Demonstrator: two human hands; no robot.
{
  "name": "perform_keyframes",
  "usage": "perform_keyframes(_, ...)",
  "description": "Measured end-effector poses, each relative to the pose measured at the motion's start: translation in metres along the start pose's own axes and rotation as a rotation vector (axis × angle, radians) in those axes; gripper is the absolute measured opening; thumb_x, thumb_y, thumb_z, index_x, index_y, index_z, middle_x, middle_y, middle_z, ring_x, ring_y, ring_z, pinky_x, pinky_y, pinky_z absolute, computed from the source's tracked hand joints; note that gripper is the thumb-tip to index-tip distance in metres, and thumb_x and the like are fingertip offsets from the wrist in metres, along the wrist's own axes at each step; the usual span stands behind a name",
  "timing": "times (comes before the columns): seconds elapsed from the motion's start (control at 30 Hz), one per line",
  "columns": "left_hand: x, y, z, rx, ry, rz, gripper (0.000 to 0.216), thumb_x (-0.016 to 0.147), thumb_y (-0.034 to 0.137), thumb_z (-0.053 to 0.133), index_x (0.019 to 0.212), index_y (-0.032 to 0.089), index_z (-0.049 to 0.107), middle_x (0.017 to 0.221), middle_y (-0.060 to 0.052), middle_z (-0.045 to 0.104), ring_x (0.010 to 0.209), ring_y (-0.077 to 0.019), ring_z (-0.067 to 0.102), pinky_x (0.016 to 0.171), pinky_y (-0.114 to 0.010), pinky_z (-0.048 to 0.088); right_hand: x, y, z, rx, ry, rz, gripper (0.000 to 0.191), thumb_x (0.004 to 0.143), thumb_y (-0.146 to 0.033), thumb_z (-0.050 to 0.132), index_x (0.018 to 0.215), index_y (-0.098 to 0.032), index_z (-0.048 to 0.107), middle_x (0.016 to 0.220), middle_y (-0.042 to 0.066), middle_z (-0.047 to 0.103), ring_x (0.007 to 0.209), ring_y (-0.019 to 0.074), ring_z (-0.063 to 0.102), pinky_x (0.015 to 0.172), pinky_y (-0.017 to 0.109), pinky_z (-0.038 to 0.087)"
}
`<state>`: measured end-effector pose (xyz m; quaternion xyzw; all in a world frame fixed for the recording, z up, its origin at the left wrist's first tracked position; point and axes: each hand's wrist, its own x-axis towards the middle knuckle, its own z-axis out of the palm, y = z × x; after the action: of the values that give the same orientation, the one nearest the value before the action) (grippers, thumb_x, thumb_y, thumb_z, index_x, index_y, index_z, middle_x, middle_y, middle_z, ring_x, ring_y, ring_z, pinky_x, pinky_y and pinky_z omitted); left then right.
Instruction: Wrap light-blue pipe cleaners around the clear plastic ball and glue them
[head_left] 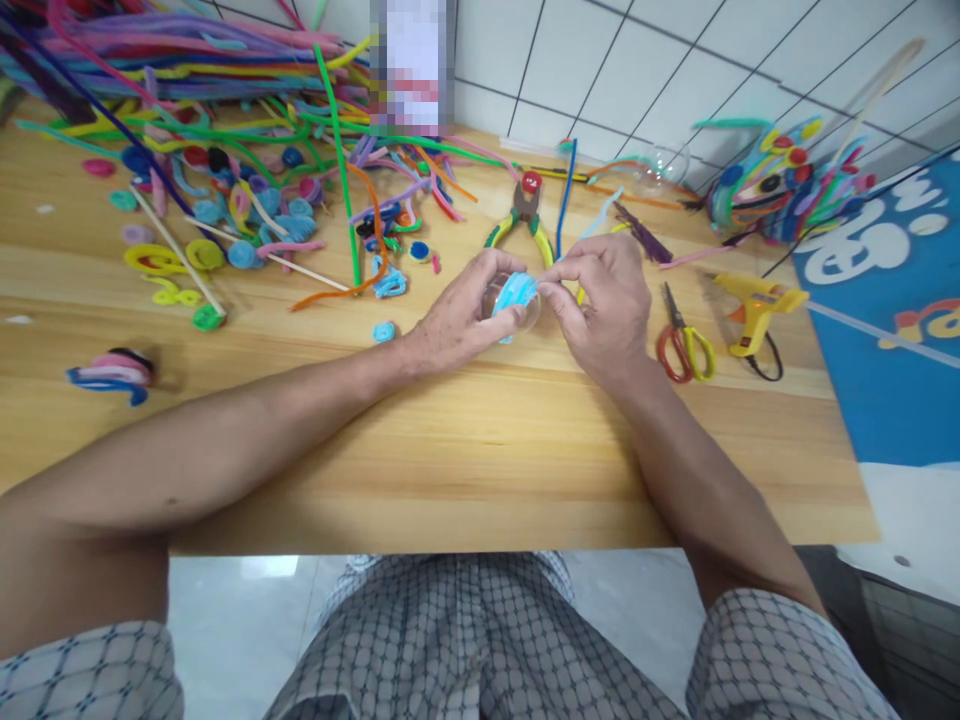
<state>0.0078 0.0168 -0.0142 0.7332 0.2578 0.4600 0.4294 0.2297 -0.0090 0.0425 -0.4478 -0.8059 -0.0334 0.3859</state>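
A clear plastic ball [531, 316] with light blue pipe cleaner [517, 288] wound on it sits in my left hand [469, 310], whose fingers and thumb wrap round it. At the ball's right side my right hand [600, 300] is closed in a pinch, thumb against forefinger, by the blue strands. It seems to grip an end of the light blue pipe cleaner, though the tip is mostly covered by the fingers. Just beyond the hands lie pliers [525, 215] with green and yellow handles. Red and yellow scissors [684, 345] rest to the right of my right hand.
Pipe cleaners [187, 60] pile up at the back left, with coiled pieces [262, 215] and sticks before them. A yellow glue gun [757, 310] lies at right near a blue mat [892, 380]. A tiled wall [592, 80] bounds the wooden table [450, 470] behind.
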Motion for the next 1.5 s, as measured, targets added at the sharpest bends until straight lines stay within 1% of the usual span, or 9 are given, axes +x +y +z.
perform_keyframes(0.13, 0.003, -0.002, -0.001, -0.006, 0.009, -0.014, 0.051, 0.103, 0.071, 0.067, 0.128, 0.027, 0.057, 0.116, -0.005, 0.066, 0.106, -0.0232, 0.067, 0.095, -0.040, 0.061, 0.002, -0.003, -0.001, 0.007, 0.058, 0.004, 0.016, 0.111, -0.041, 0.066, 0.102, -0.030, 0.072, 0.103, 0.006, 0.079, 0.104, 0.0263, 0.075, 0.097, 0.050, 0.066)
perform_keyframes(0.3, 0.005, -0.002, -0.005, -0.093, 0.004, -0.061, 0.044, 0.104, 0.063, 0.068, 0.126, 0.027, 0.057, 0.114, -0.004, 0.067, 0.105, -0.0232, 0.067, 0.094, -0.039, 0.061, 0.000, -0.011, 0.001, 0.206, -0.068, 0.181, 0.011, 0.106, -0.039, 0.072, 0.109, -0.030, 0.069, 0.104, 0.005, 0.078, 0.097, 0.0252, 0.074, 0.092, 0.048, 0.068)
perform_keyframes(0.6, 0.005, 0.005, -0.008, -0.087, 0.005, -0.110, 0.031, 0.105, 0.046, 0.061, 0.128, 0.025, 0.058, 0.120, -0.006, 0.071, 0.113, -0.0236, 0.069, 0.102, -0.041, 0.061, -0.016, -0.027, 0.022, 0.161, -0.069, 0.198, 0.046, 0.094, -0.033, 0.087, 0.130, -0.032, 0.058, 0.127, 0.009, 0.073, 0.115, 0.0299, 0.072, 0.103, 0.056, 0.067)
perform_keyframes(0.73, 0.004, 0.006, -0.010, -0.080, 0.003, -0.091, 0.031, 0.108, 0.048, 0.056, 0.128, 0.025, 0.059, 0.124, -0.007, 0.070, 0.118, -0.0262, 0.070, 0.105, -0.045, 0.061, -0.016, -0.026, 0.023, 0.166, -0.076, 0.215, 0.049, 0.094, -0.038, 0.088, 0.130, -0.030, 0.056, 0.126, 0.009, 0.073, 0.116, 0.0316, 0.072, 0.104, 0.059, 0.067)
perform_keyframes(0.87, 0.005, 0.005, -0.010, -0.100, -0.013, -0.119, 0.037, 0.100, 0.049, 0.068, 0.128, 0.026, 0.057, 0.116, -0.005, 0.069, 0.111, -0.0261, 0.070, 0.096, -0.043, 0.063, -0.016, -0.030, 0.022, 0.133, -0.075, 0.234, 0.041, 0.099, -0.039, 0.085, 0.127, -0.033, 0.056, 0.127, 0.009, 0.075, 0.114, 0.0284, 0.072, 0.103, 0.054, 0.068)
perform_keyframes(1.1, 0.005, 0.002, -0.008, -0.116, 0.009, -0.114, 0.055, 0.098, 0.070, 0.073, 0.128, 0.026, 0.058, 0.115, -0.006, 0.069, 0.107, -0.0253, 0.070, 0.090, -0.040, 0.063, -0.012, -0.028, 0.022, 0.187, -0.083, 0.248, 0.041, 0.100, -0.051, 0.084, 0.127, -0.032, 0.060, 0.127, 0.010, 0.076, 0.115, 0.0289, 0.073, 0.103, 0.054, 0.067)
perform_keyframes(1.3, 0.003, -0.007, -0.007, -0.123, 0.030, -0.088, 0.051, 0.098, 0.065, 0.078, 0.129, 0.028, 0.061, 0.112, -0.004, 0.072, 0.102, -0.0224, 0.071, 0.090, -0.039, 0.064, -0.026, -0.008, -0.020, 0.227, -0.154, 0.367, 0.036, 0.093, -0.047, 0.085, 0.118, -0.027, 0.068, 0.116, 0.006, 0.082, 0.105, 0.0249, 0.077, 0.095, 0.045, 0.066)
perform_keyframes(1.43, 0.001, -0.012, -0.005, -0.131, 0.037, -0.089, 0.045, 0.100, 0.056, 0.078, 0.132, 0.028, 0.063, 0.113, -0.004, 0.073, 0.101, -0.0215, 0.070, 0.091, -0.038, 0.063, -0.068, 0.025, -0.073, 0.111, 0.011, 0.632, 0.028, 0.086, -0.044, 0.082, 0.103, -0.025, 0.072, 0.093, 0.002, 0.077, 0.083, 0.0220, 0.073, 0.083, 0.043, 0.064)
perform_keyframes(1.5, 0.001, -0.011, -0.005, -0.115, 0.036, -0.085, 0.045, 0.100, 0.054, 0.078, 0.133, 0.027, 0.063, 0.116, -0.006, 0.073, 0.104, -0.0221, 0.070, 0.095, -0.040, 0.062, -0.087, 0.046, -0.099, -0.055, 0.191, 0.751, 0.026, 0.081, -0.041, 0.085, 0.095, -0.026, 0.069, 0.087, 0.001, 0.072, 0.079, 0.0217, 0.069, 0.079, 0.042, 0.062)
